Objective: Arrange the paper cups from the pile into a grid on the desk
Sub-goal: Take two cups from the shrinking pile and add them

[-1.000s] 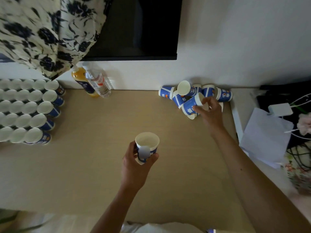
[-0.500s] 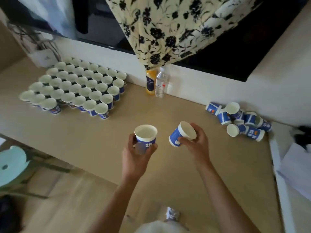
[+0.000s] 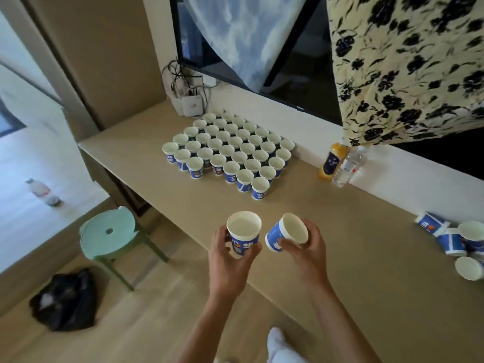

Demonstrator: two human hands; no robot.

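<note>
The right hand has brought its gripped tilted cup from the right-edge pile beside the left hand, which grips an upright cup, so both look bound for the grid.

Both forearms are stretching in from 6 o'clock. The left hand is gripping an upright paper cup in curled fingers; the right hand, at its 3 o'clock, is holding a tilted paper cup between thumb and fingers.

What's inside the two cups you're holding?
Nothing shows: the upright cup in the left hand is plain white inside, and so is the tilted cup in the right hand. The tilt hides part of that cup's inner wall.
</note>
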